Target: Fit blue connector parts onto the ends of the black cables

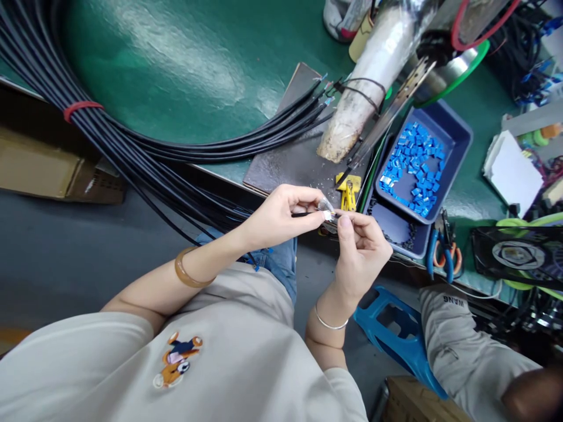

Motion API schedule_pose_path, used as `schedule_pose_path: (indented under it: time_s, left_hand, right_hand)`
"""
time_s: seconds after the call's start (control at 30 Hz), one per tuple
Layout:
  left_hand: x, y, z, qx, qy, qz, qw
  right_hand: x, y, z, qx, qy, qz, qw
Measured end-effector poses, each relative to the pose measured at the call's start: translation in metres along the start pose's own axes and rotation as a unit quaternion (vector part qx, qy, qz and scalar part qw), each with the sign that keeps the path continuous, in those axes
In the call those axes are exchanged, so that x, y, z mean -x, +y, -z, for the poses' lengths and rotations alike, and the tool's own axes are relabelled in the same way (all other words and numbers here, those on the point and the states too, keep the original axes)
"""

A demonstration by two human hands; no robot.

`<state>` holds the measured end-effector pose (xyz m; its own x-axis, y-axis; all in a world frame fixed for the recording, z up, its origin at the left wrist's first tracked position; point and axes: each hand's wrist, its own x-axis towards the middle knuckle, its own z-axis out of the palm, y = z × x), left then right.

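Observation:
My left hand [284, 214] pinches the end of a black cable, where a small whitish piece [328, 215] shows between thumb and fingertips. Close against it, my right hand [363, 249] is closed, thumb on forefinger, at the cable's tip; what it grips is too small to name. Both hands are over the table's front edge. Just beyond them a yellow tool [349, 190] lies on a dark board [290, 167]. A bundle of black cables [211, 149] with stripped ends rests across the board's far part.
Right of my hands stand a bin of blue connectors [460, 132] and a lower bin [396, 228] with black parts. Pliers [448, 258] lie beside them. A wrapped white roll [369, 76] overhangs the board. A blue stool [396, 340] and another person's leg [466, 340] are at lower right.

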<state>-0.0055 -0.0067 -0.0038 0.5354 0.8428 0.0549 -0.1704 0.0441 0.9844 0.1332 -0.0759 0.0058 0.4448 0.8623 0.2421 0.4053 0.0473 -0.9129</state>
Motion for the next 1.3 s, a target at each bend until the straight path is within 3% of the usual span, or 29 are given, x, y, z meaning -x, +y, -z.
schedule_pose_path:
  time_s: [0.4, 0.7, 0.83, 0.9, 1.07, 1.17, 1.23, 1.3]
  left_hand:
    - [0.0, -0.007, 0.002, -0.005, -0.015, 0.012, 1.0]
    - [0.001, 0.0, 0.006, 0.019, -0.066, 0.086, 0.994]
    - [0.002, -0.001, 0.009, 0.043, -0.059, 0.051, 0.996]
    - [0.003, -0.001, 0.009, 0.032, -0.048, 0.027, 0.998]
    - [0.007, 0.0, 0.008, -0.095, -0.026, -0.069, 0.993]
    - [0.012, -0.001, 0.008, -0.212, -0.009, -0.132, 0.968]
    - [0.019, -0.002, 0.008, -0.276, 0.019, -0.14, 0.951]
    - [0.029, -0.003, 0.008, -0.315, 0.055, -0.125, 0.939]
  right_hand:
    - [0.0, -0.002, -0.001, 0.002, 0.002, 0.001, 1.0]
    - [-0.002, -0.004, 0.006, 0.079, -0.065, -0.007, 0.995]
    - [-0.002, -0.005, 0.012, 0.041, -0.023, -0.012, 0.999]
    - [-0.002, -0.005, 0.016, 0.044, -0.033, -0.02, 0.998]
    - [-0.003, 0.002, 0.015, 0.068, -0.103, -0.023, 0.992]
    - [-0.004, 0.001, 0.014, 0.084, -0.068, 0.019, 0.994]
    - [-0.003, -0.008, 0.022, 0.084, -0.016, 0.069, 0.994]
    - [0.002, -0.022, 0.039, 0.094, -0.027, 0.116, 0.988]
